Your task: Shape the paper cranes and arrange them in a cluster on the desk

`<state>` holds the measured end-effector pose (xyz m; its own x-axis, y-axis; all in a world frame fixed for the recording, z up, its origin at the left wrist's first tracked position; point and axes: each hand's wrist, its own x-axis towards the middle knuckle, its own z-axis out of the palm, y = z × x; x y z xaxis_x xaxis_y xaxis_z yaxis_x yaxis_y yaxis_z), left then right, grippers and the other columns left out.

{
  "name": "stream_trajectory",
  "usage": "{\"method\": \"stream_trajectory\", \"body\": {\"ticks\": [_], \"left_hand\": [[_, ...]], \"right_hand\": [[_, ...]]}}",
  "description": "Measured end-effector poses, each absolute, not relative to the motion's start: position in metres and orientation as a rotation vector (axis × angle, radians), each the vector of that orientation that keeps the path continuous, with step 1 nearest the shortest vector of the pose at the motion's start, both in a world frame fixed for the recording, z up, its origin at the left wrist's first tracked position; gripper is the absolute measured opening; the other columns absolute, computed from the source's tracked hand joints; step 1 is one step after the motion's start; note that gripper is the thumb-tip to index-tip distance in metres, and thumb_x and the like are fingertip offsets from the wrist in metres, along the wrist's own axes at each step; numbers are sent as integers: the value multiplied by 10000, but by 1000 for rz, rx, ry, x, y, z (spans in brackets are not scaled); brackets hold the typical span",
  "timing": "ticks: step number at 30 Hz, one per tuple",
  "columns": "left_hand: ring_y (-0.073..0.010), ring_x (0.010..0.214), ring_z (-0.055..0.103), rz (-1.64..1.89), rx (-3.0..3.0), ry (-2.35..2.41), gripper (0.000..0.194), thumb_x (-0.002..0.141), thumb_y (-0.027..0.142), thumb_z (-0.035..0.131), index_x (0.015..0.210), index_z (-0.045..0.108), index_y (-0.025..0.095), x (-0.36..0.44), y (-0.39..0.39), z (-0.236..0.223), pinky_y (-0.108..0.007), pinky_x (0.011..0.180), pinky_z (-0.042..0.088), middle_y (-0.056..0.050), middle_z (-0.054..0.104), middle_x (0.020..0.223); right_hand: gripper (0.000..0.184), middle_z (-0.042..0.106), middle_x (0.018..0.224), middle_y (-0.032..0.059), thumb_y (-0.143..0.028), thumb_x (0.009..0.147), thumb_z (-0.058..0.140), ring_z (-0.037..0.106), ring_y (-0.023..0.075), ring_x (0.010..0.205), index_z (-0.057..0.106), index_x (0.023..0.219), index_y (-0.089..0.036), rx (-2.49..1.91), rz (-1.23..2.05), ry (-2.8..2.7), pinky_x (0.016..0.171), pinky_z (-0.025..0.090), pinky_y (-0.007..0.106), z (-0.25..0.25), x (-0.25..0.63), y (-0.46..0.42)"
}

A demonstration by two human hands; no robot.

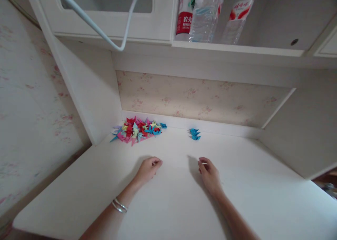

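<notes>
My left hand (149,169) rests on the white desk (168,205) with its fingers curled in loosely; nothing shows in it. A silver bracelet (119,205) sits on that wrist. My right hand (209,175) lies a hand's width to the right, fingers also curled under, apparently empty. Behind the left hand, against the back wall, lies a pile of small folded paper pieces (138,129) in red, pink, yellow and blue. A few blue folded pieces (195,134) sit apart, behind the right hand. Neither hand touches any paper.
A shelf above holds three plastic bottles (206,13). A white hanger (105,29) hangs at the upper left. White side panels close in the desk on the left (86,92) and right (300,127). Floral wallpaper covers the back.
</notes>
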<state>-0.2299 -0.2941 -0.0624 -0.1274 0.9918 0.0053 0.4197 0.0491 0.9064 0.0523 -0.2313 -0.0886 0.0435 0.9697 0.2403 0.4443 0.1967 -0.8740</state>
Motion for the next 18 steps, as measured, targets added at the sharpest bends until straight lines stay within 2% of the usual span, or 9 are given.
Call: {"method": "stream_trajectory", "body": {"ticks": [3,6,9,12,15,18], "left_hand": [[-137,536,571,1021,1502,1969,400,831,483,434,873,663,157,-254,-281,-53,-216,492,414,-7,616,619],[-187,785,622,981,1534,2178,304,833,382,447,858,668,176,-289,-261,-41,-250,663,451,-58,686,845],[-256,891,611,889,1536,2426,277,829,318,439,887,662,164,-324,-244,-29,-326,738,449,-114,673,976],[-303,972,580,796,1578,2606,308,840,322,431,933,644,119,-346,-234,-22,-377,786,443,-179,621,1079],[-328,1056,527,698,1654,2692,339,843,346,445,934,643,85,-356,-225,-23,-401,850,417,-206,588,1112],[-338,1041,525,596,1682,2712,329,830,340,456,895,667,96,-360,-216,-29,-415,847,415,-194,600,1064]], "right_hand": [[276,665,767,42,-441,850,482,576,176,594,623,940,-221,-1269,696,-1793,591,441,286,-87,36,-259],[229,681,862,47,-384,834,485,584,176,646,647,897,-235,-1198,620,-1908,664,449,294,-84,32,-269],[234,686,891,51,-364,823,475,592,183,674,651,905,-232,-1212,624,-1894,700,459,306,-83,34,-265],[232,690,903,54,-339,828,469,597,181,679,653,908,-222,-1212,645,-1891,702,463,308,-86,37,-257],[227,694,890,55,-327,826,471,595,173,645,655,896,-212,-1212,675,-1868,665,464,301,-90,39,-252],[240,697,814,52,-347,825,475,591,171,604,657,899,-210,-1228,728,-1841,605,460,290,-90,40,-249]]}}
